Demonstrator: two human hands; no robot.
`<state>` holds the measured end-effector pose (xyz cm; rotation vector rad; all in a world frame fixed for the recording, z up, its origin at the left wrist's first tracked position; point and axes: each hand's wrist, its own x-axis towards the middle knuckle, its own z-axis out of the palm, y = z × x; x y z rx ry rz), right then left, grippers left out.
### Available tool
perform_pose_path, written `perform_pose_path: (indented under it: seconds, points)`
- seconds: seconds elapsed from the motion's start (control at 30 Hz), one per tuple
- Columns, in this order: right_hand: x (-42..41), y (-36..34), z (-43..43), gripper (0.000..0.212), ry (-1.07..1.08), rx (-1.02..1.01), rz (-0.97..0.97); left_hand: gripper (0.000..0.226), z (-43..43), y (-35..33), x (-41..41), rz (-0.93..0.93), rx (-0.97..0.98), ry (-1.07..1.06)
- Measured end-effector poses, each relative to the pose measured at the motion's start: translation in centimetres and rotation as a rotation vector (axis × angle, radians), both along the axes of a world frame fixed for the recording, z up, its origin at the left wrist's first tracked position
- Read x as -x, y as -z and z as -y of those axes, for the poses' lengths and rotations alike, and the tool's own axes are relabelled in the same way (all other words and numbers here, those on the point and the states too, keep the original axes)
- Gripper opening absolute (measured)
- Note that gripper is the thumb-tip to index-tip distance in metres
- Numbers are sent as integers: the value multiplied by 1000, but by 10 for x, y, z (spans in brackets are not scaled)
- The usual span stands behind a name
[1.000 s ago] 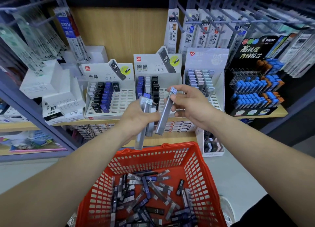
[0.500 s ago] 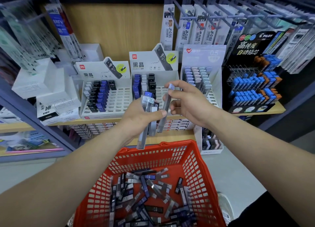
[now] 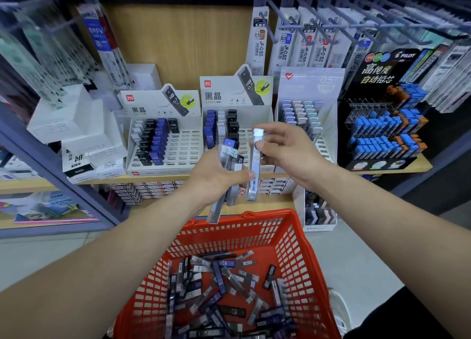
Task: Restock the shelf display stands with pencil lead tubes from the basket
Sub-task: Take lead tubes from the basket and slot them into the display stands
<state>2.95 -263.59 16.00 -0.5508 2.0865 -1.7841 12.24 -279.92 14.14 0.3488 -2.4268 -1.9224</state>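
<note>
Head: right hand (image 3: 288, 153) pinches tube (image 3: 254, 172); left hand (image 3: 215, 179) grips tubes (image 3: 232, 194) above basket (image 3: 254, 217).

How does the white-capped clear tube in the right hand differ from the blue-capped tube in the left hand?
The white-capped clear tube is pinched singly by the right hand; the blue-capped tube sits in a bundle gripped by the left hand. The white-capped tube stands nearly upright; the blue-capped one leans more. Both are slim tubes held above the red plastic basket.
</note>
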Motion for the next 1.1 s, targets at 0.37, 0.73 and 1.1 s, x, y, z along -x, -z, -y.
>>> perform_pose_path:
  seconds: [0.37, 0.73, 1.1]
  points:
    - [14, -13, -34, 12, 65, -123, -201, 18, -3, 2, 7, 17, 68, 47]
    - [62, -23, -126, 11, 411, -366, -530, 19, -18, -4, 22, -3, -16, -21]
    - [109, -5, -127, 7, 474, -418, -534, 16, -39, -4, 44, -11, 14, -59]
